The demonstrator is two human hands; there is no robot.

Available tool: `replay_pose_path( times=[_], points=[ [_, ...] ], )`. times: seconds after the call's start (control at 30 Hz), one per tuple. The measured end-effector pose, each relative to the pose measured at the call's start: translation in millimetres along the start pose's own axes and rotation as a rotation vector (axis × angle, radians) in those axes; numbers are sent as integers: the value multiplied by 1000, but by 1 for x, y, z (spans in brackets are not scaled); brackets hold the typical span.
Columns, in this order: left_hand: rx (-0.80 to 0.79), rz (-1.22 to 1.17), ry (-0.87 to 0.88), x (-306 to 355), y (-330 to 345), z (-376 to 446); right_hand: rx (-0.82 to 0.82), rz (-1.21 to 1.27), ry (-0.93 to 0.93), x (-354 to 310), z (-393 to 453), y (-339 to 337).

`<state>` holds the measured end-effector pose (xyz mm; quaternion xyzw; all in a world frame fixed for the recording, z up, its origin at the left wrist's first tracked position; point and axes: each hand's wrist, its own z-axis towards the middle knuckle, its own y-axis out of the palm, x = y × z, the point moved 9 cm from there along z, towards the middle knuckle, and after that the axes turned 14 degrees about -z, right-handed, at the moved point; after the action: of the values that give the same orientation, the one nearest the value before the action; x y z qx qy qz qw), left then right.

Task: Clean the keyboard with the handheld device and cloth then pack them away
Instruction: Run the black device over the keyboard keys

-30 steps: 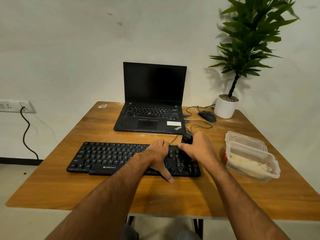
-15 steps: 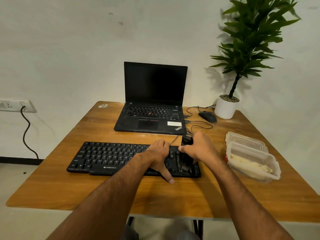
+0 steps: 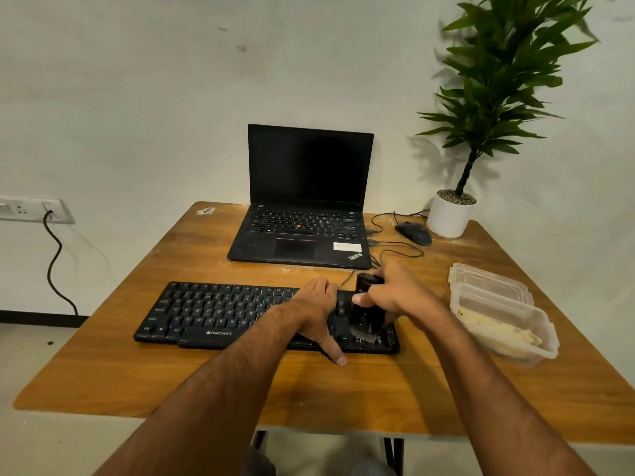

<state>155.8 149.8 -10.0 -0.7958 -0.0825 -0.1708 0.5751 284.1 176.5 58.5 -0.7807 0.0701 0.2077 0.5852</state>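
Note:
A black keyboard (image 3: 220, 312) lies across the wooden table (image 3: 343, 393). My left hand (image 3: 318, 309) rests flat on the right part of its keys, thumb reaching over the front edge onto the table. My right hand (image 3: 400, 293) grips a black cylindrical handheld device (image 3: 368, 309) that stands upright with its bristled lower end on the keyboard's right end. A pale cloth (image 3: 498, 333) lies inside a clear plastic container (image 3: 536, 324) to the right of the keyboard.
An open black laptop (image 3: 305, 207) stands behind the keyboard. A wired mouse (image 3: 413, 233) and a potted plant (image 3: 450, 214) sit at the back right, with cables running between them. The container's lid (image 3: 488, 278) lies behind the container. A wall socket (image 3: 32, 209) is on the left.
My right hand has shifted the device slightly along the right end of the keyboard. My left hand has stayed where it was.

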Motion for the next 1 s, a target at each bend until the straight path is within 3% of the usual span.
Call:
replay_pose_path(
  times=[0.03, 0.2, 0.3, 0.47, 0.7, 0.9, 1.0],
  points=[
    [-2, -4, 0, 0, 0, 0, -11, 15, 6, 2, 1, -5],
    [6, -23, 2, -1, -1, -1, 249, 123, -38, -5, 5, -21],
    [5, -8, -2, 0, -1, -2, 218, 60, -48, -10, 2, -6],
    [3, -21, -7, -1, 0, -1, 0, -53, 10, -3, -3, -9],
    [3, -21, 19, 0, 1, -1, 57, -139, -235, -36, -27, 1],
    [13, -10, 5, 1, -1, 1, 54, -317, -128, -11, -29, -15],
    [11, -7, 8, 0, -1, 2, 103, -256, -155, -18, -30, -27]
  ],
)
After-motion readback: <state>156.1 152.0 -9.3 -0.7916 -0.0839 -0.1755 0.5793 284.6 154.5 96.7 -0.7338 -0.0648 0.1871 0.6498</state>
